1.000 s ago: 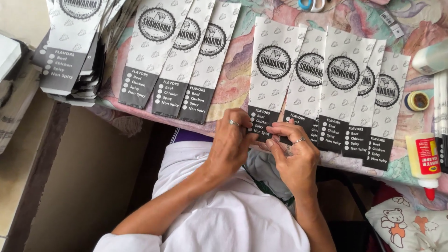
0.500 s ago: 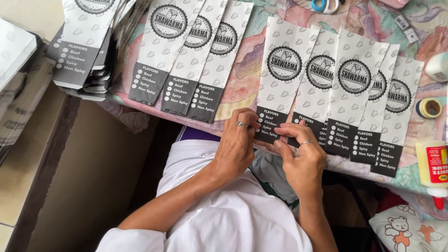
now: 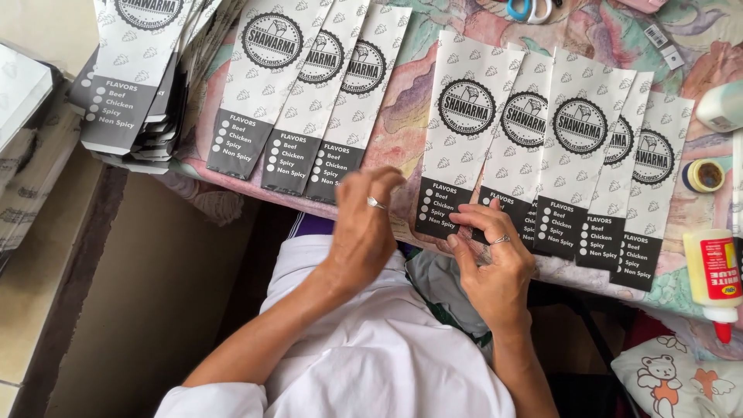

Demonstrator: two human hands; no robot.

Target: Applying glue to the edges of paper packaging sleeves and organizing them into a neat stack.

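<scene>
My right hand [image 3: 495, 263] is pinching the light, floppy paper sleeve [image 3: 458, 139] by its dark lower edge, centre frame; my left hand [image 3: 365, 224] is hovering open, apart.

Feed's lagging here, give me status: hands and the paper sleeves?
Left hand lifted, open, holding nothing. Right hand fingertips on the dark bottom edge of the nearest white printed paper sleeve. Fanned sleeve row overlaps alongside; glue bottle clear at right.
</scene>
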